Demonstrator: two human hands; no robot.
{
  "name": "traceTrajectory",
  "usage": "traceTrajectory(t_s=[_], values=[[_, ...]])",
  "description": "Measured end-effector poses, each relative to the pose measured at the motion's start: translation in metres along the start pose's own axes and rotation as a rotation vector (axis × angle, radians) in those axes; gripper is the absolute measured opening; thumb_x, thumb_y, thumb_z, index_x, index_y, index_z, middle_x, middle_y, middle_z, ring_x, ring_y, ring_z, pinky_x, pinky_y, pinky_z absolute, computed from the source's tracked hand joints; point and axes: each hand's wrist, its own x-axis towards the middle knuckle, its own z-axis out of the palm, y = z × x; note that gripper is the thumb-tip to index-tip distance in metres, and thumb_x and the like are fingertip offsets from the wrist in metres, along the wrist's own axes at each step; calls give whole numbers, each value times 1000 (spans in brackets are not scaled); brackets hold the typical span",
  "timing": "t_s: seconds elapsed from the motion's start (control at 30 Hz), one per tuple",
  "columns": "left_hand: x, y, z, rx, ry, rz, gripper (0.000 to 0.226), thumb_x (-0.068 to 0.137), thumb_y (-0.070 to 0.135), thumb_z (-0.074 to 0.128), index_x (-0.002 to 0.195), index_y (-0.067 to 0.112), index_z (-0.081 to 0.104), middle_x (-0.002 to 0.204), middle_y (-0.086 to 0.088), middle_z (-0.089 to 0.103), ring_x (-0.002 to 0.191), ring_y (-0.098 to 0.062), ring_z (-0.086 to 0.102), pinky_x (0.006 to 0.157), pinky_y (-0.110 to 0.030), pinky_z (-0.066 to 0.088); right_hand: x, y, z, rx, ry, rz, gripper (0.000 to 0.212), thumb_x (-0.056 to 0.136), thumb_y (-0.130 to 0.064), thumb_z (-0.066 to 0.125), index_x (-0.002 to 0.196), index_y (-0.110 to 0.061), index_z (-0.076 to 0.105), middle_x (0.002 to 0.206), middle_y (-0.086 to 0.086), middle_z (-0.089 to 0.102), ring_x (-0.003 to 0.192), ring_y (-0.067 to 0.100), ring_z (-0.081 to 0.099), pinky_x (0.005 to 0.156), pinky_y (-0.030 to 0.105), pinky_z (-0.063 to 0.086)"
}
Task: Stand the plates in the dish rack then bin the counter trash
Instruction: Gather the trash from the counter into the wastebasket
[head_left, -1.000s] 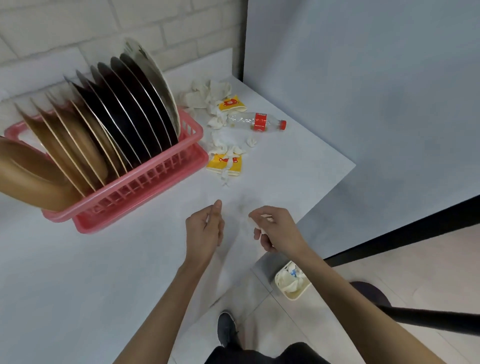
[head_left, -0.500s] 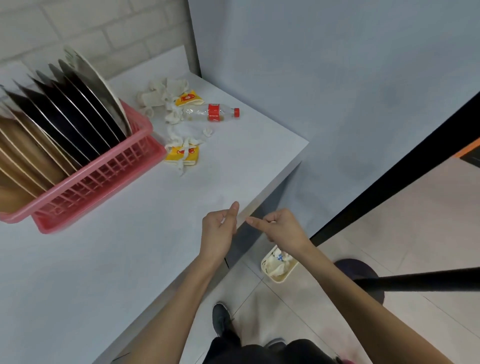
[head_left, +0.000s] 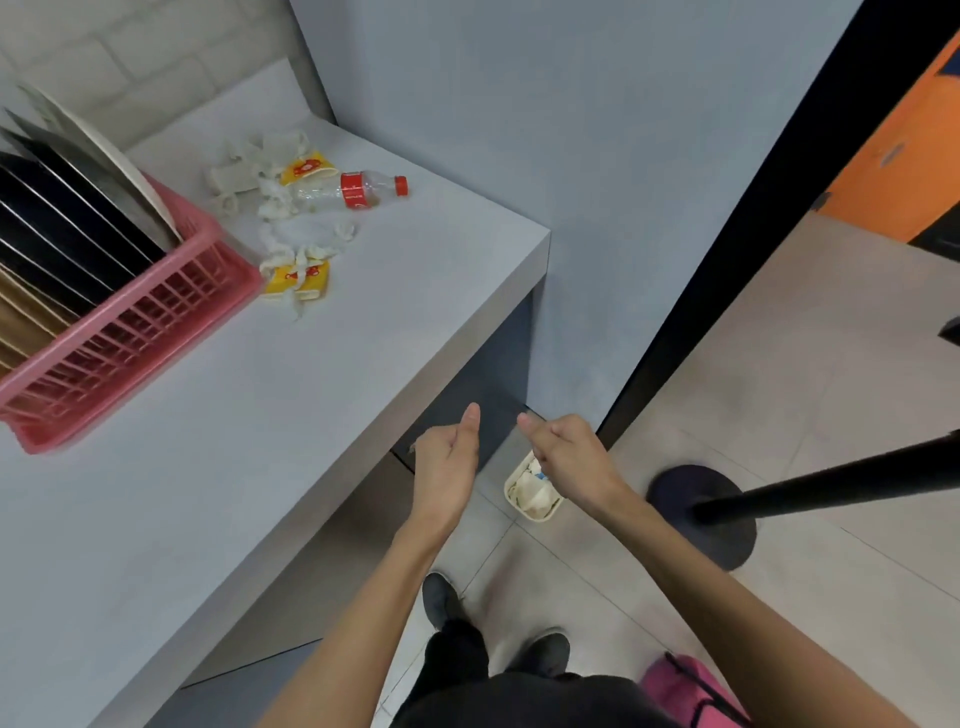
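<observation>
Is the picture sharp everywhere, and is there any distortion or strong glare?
Head view: soft motion blur overall, the bottle label unreadable; wide-angle bending curves the counter edge and the black pole; lighting even, no strong glare, faint shadows only.

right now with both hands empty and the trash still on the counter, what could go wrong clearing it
1. The bottle lies on its side near the counter's far edge, so a clumsy grab could roll it off.
2. The tissue scraps are small and scattered; some may get missed.
3. The bin sits on the floor, partly hidden under the right hand, and already holds paper, so dropped trash may miss.
</observation>
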Motion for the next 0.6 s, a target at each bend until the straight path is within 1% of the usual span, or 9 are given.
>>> traceTrajectory(t_s=[0.1, 0.17, 0.27, 0.37, 0.4, 0.47, 0.53, 0.6], values=[[-2, -4, 14, 42, -35, 16, 64, 105, 37, 39, 51, 5, 34, 49, -9, 30, 49, -18, 27, 50, -30, 27, -3, 15, -8, -21, 0, 22, 54, 101, -37, 49, 55, -15, 33, 46, -7, 27, 44, 12, 24, 51, 27, 26], [0, -8, 25, 68, -62, 6, 64, 105, 38, 38, 50, 7, 35, 46, -5, 32, 46, -15, 29, 48, -26, 29, -3, 28, -13, -37, 5, 33, 54, 100, -39, 49, 56, -14, 34, 47, -4, 29, 45, 13, 26, 51, 28, 27], [6, -12, 39, 76, -106, 3, 62, 105, 37, 37, 49, 12, 32, 44, 1, 33, 43, -10, 29, 47, -20, 28, -1, 42, -19, -26, 3, 27, 56, 100, -38, 50, 56, -8, 36, 51, 3, 31, 49, 16, 28, 53, 33, 27], [13, -17, 50, 82, -153, 6, 61, 105, 35, 39, 48, 14, 34, 42, 9, 34, 42, -6, 31, 46, -16, 29, 2, 51, -22, -18, -8, 30, 59, 101, -34, 51, 55, 0, 35, 53, 6, 32, 51, 17, 29, 52, 31, 29], [16, -20, 53, 81, -172, 6, 61, 105, 34, 39, 48, 14, 35, 42, 10, 34, 43, -6, 32, 47, -16, 30, 4, 55, -23, -30, -4, 34, 58, 101, -33, 51, 55, -1, 36, 53, 4, 32, 51, 16, 29, 51, 28, 28], [22, -28, 58, 72, -208, -1, 59, 105, 34, 41, 50, 14, 36, 43, 8, 34, 44, -7, 32, 48, -21, 31, 8, 63, -22, -51, 0, 44, 55, 100, -33, 52, 53, -9, 36, 51, -2, 29, 50, 13, 27, 49, 25, 26], [30, -38, 63, 78, -230, -7, 58, 104, 35, 44, 51, 15, 36, 46, 7, 34, 46, -8, 30, 50, -26, 30, 11, 74, -21, -62, 5, 87, 55, 100, -35, 52, 53, -15, 32, 50, -8, 27, 49, 10, 25, 49, 25, 24], [38, -51, 68, 85, -251, -15, 56, 103, 34, 47, 52, 17, 34, 47, 8, 32, 48, -7, 29, 51, -27, 27, 16, 89, -20, -55, 24, 139, 51, 101, -35, 48, 56, -16, 34, 52, -8, 32, 51, 9, 29, 54, 28, 27]])
